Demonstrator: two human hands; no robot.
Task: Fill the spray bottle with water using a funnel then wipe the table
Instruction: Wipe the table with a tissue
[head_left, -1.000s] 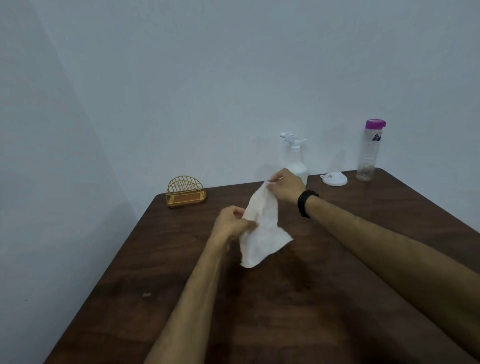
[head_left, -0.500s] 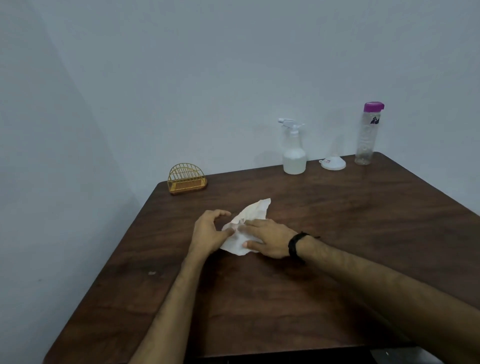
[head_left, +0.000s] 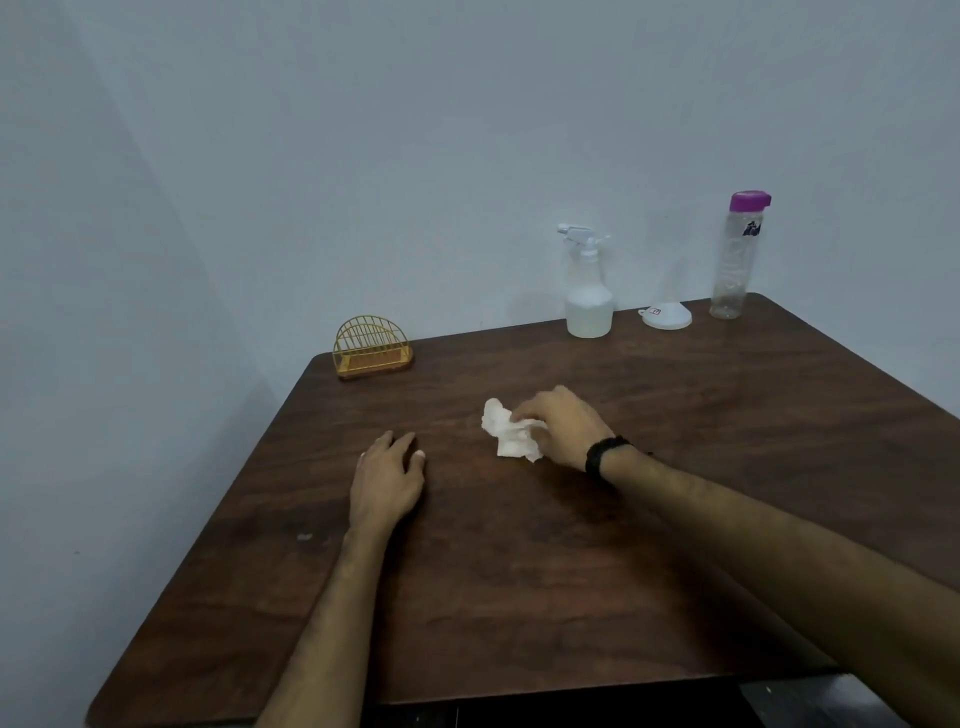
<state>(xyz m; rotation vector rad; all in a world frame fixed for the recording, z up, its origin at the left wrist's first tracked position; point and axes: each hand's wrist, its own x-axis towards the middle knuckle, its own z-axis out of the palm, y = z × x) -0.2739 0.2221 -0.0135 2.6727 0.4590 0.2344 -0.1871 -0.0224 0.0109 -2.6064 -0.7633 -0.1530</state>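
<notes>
Right hand (head_left: 563, 428) presses crumpled tissue (head_left: 511, 432) onto mid bench (head_left: 519, 571) to wipe, left hand (head_left: 387, 480) lies flat and released as a brace, filled spray bottle (head_left: 588, 291) and funnel (head_left: 666, 314) parked at far edge, clear of wiping.

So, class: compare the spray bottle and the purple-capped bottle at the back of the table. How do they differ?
The spray bottle has a white trigger head; the purple-capped bottle has a plain purple cap. The spray bottle is squat and cloudy, with liquid in its lower part; the purple-capped bottle is taller, slimmer, clear and looks nearly empty. Both stand upright by the wall, untouched.
</notes>
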